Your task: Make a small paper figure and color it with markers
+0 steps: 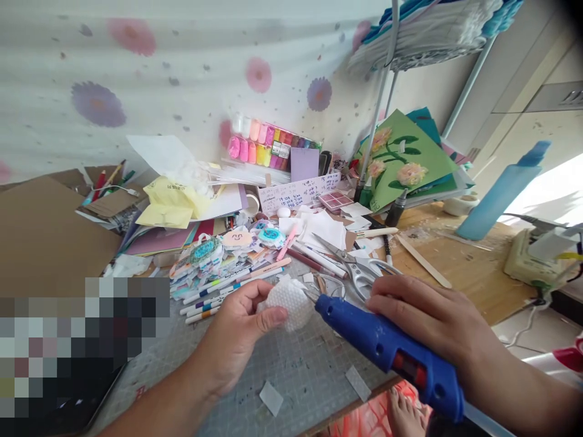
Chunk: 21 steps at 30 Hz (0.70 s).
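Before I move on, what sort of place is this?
Likely a craft workspace, judging by the blue glue gun in the right hand, the scissors just beyond it, and the marker pens nearby.

Pad [291, 306]: white, dimpled, roughly round, uneven edge; pinched in left hand [239, 328], face tilted up. Glue gun [387, 347]: blue, red inside side opening, pale stick out of rear; slanted in right hand [432, 315], metal nozzle at pad's right edge, contact unclear.
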{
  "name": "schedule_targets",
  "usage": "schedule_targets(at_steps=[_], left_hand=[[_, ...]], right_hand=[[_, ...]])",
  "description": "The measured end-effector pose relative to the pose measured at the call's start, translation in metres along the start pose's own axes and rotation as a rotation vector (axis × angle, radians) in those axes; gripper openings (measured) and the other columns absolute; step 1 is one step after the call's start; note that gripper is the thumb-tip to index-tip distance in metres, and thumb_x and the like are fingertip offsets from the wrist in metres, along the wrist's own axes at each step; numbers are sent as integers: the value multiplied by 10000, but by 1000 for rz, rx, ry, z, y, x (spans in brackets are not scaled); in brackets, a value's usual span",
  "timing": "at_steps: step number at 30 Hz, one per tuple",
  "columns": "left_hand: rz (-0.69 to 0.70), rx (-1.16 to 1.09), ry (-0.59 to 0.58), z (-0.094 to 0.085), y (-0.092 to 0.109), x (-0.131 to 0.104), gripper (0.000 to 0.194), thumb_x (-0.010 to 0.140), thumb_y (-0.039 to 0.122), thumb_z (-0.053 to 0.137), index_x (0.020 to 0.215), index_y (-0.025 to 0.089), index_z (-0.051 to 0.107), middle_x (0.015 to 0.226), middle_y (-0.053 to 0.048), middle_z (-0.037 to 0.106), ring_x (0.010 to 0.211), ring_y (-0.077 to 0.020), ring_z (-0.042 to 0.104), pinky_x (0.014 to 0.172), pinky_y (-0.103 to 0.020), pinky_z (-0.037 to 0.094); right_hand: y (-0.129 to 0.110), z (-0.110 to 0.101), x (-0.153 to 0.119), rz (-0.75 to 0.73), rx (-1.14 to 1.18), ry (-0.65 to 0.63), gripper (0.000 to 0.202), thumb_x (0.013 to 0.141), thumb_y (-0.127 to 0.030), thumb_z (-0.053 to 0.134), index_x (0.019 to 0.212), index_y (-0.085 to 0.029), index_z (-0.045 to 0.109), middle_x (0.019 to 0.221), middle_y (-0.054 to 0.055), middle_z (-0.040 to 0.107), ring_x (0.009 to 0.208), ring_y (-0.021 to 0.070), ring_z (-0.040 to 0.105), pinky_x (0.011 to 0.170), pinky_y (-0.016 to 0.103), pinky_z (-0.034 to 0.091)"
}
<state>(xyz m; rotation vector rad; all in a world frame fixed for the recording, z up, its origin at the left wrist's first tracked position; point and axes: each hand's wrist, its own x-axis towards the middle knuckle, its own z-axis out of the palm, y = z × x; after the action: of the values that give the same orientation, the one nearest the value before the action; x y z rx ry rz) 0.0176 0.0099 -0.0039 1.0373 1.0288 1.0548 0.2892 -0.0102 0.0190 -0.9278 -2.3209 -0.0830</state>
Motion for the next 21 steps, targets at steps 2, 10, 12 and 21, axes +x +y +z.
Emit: schedule_targets(at_steps=[2,10,12,21], left_hand=[[9,-110,-11,0,1,0,290,647,341,841,821,183,672,781,3,691,727,-127,592,668,-213,461],[-8,-413,-111,-2,-6,2,277,672,279,833,913,203,718,807,9,695,683,-105,609,617,-206,501],[-16,-437,-127,-1,-7,1,270,683,267,827,924,202,723,821,6,705,689,-104,618,618,-202,505],[-15,-461,-194,-1,-6,-1,238,647,241,852,837,191,718,746,23,710,658,-101,632,638,-204,514]], right_hand=[[1,-1,-1,47,81,46,215,880,-225,504,1073,-246,599,1030,92,641,887,229,642,714,324,521],[1,3,7,190,473,30,56,816,-219,620,845,-255,651,931,51,675,799,210,677,624,254,553],[-2,6,9,208,515,3,34,811,-225,628,826,-250,645,906,43,669,767,199,664,630,263,544],[-7,11,13,286,623,-32,43,821,-193,596,810,-231,612,771,26,621,659,176,588,597,288,472]])
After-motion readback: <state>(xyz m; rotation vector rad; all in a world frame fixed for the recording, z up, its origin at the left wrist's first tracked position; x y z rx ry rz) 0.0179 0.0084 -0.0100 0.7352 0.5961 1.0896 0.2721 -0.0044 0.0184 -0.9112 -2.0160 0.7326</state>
